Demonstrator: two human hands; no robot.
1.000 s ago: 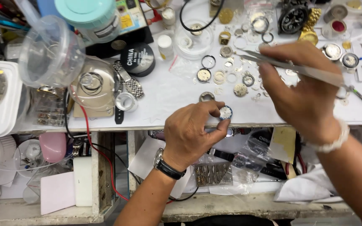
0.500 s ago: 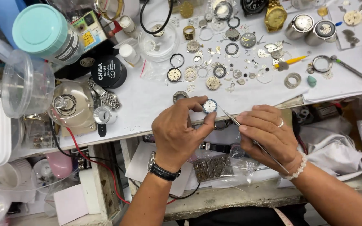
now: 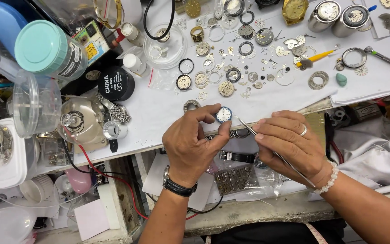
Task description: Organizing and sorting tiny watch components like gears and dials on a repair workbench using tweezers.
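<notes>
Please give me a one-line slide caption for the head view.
Left hand pinches a small round watch part while right hand aims tweezers at it above a parts-strewn white bench.

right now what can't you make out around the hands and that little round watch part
- Head view: the tip of the tweezers at the round watch part is too fine to tell whether it touches.
- The part's underside is hidden by the left hand.
- The tweezers' rear end is hidden under the right hand.
- The loose gears on the white bench are too small to tell apart.
</notes>
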